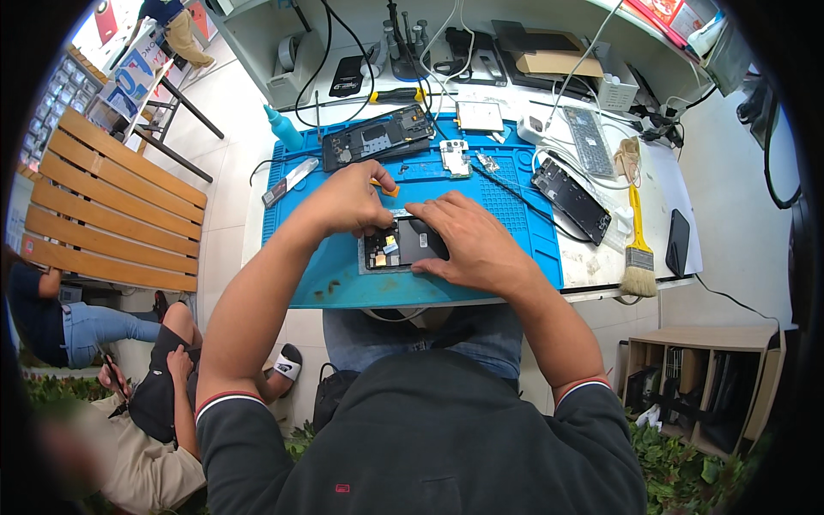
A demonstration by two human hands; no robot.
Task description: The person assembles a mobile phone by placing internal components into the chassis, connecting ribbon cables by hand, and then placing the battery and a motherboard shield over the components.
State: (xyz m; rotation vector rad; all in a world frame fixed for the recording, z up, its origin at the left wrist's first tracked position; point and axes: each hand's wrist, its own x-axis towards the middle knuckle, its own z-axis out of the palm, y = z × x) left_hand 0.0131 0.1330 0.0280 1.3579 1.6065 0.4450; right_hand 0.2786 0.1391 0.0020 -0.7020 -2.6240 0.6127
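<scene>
1. Opened phone (403, 244): lies near the front edge of the blue mat (330, 287), inner side up; dark block at its right, small parts and gold-coloured patches at its left.
2. Right hand (476, 240): clamped across the phone's right end, fingers at the far edge, thumb at the near edge; it hides that end.
3. Left hand (348, 204): thumb and fingers bent down at the phone's far left edge, covering it; cannot tell whether they grip anything. Small orange piece (391, 191) right by the fingers; hold on it unclear. The two hands are apart, fingertips near each other.
4. Beyond the hands: dark phone frame (378, 137) and silver-white part (455, 159) take up the far side of the mat. Black cable (524, 202) slants over the mat past the right hand.
5. Left side: flat-bladed knife (292, 182) on the mat's edge, teal bottle (283, 129) upright behind it.
6. Right side: phone shell (573, 199) tilted across the mat's border; farther out, yellow-handled brush (637, 245), then black phone (677, 243).
7. Back: yellow-and-black screwdriver (396, 95); white charger (532, 129) amid looping white cables.
</scene>
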